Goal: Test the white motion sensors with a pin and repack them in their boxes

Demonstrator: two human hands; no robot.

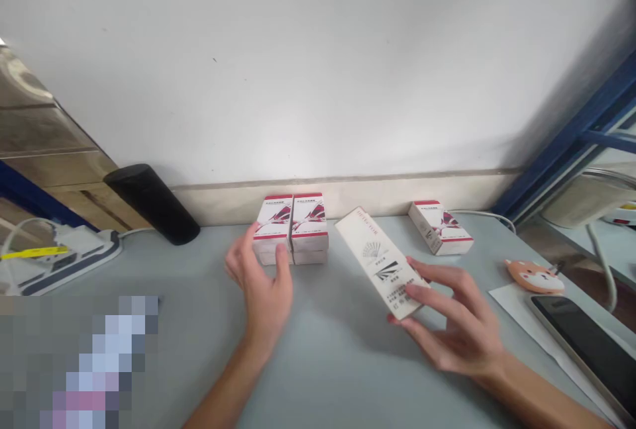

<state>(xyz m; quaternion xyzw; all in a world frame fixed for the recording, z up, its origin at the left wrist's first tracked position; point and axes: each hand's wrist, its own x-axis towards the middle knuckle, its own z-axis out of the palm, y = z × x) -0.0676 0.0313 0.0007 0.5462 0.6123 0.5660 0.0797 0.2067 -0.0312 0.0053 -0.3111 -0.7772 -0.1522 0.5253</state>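
My right hand (454,326) grips the near end of a long white box (377,260) with dark printing, held tilted above the grey table (328,363). My left hand (261,280) has its fingers spread and touches the near left side of a small stack of white-and-red boxes (292,224) standing by the wall. Another white-and-red box (440,225) lies alone to the right, apart from both hands.
A black cylinder (152,202) lies at the back left beside a white power strip (64,253). At the right are an orange animal-shaped object (534,275), a dark phone (589,343) on white paper, cables and a blue shelf frame (571,141).
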